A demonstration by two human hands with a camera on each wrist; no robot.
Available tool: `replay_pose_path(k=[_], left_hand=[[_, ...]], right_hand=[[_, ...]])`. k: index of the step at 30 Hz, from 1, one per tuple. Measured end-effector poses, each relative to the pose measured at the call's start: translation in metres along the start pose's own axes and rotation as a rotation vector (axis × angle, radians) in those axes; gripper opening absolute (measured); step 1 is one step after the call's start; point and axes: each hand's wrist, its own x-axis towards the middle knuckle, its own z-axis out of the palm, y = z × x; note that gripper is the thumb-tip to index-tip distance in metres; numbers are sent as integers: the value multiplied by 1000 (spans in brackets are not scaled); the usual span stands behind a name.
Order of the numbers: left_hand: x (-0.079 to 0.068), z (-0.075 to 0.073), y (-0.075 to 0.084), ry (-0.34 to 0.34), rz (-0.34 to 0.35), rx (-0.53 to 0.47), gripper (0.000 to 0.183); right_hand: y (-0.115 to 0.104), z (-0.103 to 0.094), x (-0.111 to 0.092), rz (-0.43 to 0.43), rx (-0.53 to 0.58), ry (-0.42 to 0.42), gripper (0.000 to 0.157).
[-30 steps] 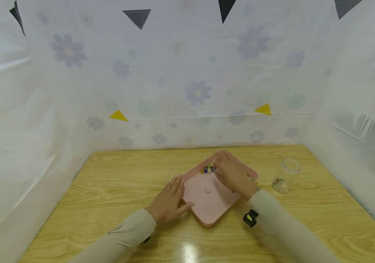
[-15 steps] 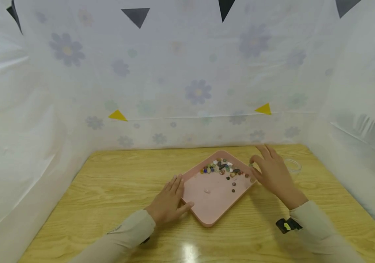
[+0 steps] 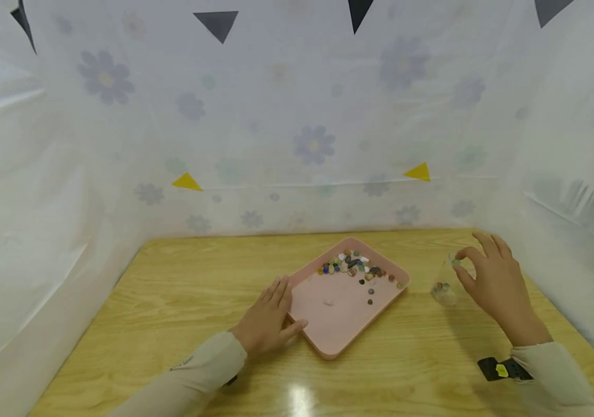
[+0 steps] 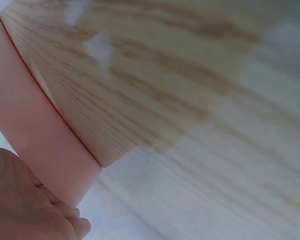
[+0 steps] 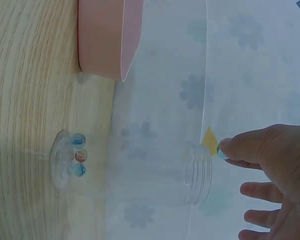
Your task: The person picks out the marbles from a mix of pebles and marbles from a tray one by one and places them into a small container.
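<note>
My right hand [image 3: 501, 285] pinches a pale greenish glass marble [image 5: 221, 150] between thumb and forefinger, the other fingers spread. It holds the marble right at the mouth of a clear glass jar [image 3: 443, 296], which stands upright. In the right wrist view, a few blue and orange marbles [image 5: 78, 140] lie at the jar's bottom. My left hand [image 3: 264, 319] rests against the near left side of a pink tray [image 3: 328, 333], fingers straight along its edge. Several coloured marbles and pebbles [image 3: 351, 263] gather along the tray's far side.
Several small dark stones [image 3: 371, 292] and one pale clear piece [image 3: 329, 302] lie apart inside the tray. Both tray and jar stand on a wood-grain table [image 3: 187, 278]. White flowered sheeting [image 3: 255, 116] encloses the table at the back and sides.
My right hand has gone from the tray's far side to the right, carrying the marble to the jar's mouth. The left hand and the tray have stayed in place.
</note>
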Motion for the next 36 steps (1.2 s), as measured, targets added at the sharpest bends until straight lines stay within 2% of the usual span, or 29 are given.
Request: replay_pose_path(k=[6, 15, 36], left_hand=[[0, 0, 0, 0, 1, -4, 90], [-1, 1, 0, -8, -7, -24, 92], [-1, 0, -1, -19, -10, -21, 91]], right_hand=[[15, -3, -7, 91, -11, -28, 19], [20, -4, -11, 141, 30, -55, 17], [18, -2, 0, 160, 52, -83, 16]])
